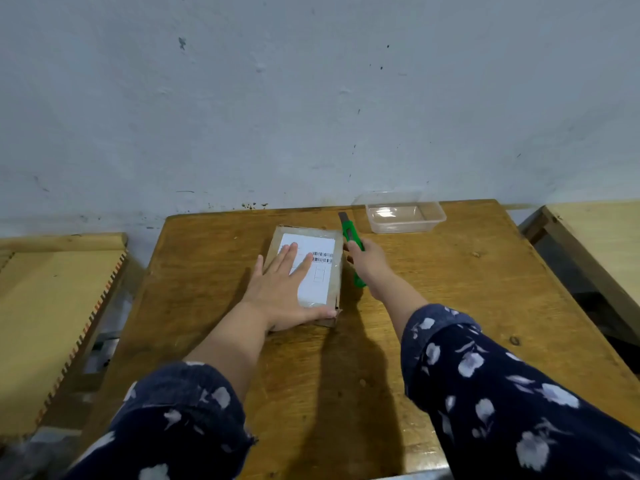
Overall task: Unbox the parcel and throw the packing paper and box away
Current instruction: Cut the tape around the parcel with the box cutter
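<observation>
Sleeved forearms lead to our left hand, flat-fingered on the taped parcel mid-table; our right hand grips a green box cutter. We judge unboxing barely begun: tape uncut, nothing discarded.

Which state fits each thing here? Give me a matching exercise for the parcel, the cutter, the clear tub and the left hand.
Things:
1. parcel
2. green cutter
3. clear plastic tub
4. left hand

States:
a. stands empty near the wall
b. lies flat, fingers straight
c. gripped by the right hand
d. taped shut, label upward

Pairs: 1-d, 2-c, 3-a, 4-b
</observation>
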A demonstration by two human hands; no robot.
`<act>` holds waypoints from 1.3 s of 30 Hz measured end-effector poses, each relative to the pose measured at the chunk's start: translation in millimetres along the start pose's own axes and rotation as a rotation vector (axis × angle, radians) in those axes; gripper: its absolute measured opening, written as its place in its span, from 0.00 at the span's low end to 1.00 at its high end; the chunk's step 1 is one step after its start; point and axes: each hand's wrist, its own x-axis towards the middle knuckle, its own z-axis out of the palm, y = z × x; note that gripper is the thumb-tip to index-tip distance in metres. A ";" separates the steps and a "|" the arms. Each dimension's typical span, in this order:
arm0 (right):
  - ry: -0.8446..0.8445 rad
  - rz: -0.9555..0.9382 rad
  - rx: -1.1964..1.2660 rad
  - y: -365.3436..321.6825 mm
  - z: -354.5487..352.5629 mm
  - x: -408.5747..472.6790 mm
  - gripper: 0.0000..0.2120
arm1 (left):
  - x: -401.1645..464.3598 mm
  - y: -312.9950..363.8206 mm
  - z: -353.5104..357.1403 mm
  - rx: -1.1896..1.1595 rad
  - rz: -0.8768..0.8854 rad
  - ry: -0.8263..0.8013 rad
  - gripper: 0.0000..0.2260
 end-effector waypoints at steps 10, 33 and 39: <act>-0.028 0.045 0.153 23.6 -17.9 -16.6 0.21 | -2.6 10.6 16.7 -0.042 -0.035 0.139 0.50; -0.015 -0.045 -0.048 26.8 -31.9 -48.2 0.20 | -7.8 28.0 17.8 -0.075 -0.173 0.140 0.44; -0.051 -0.032 0.002 28.4 -37.1 -50.5 0.20 | 25.7 36.2 1.8 -0.085 -0.203 0.093 0.44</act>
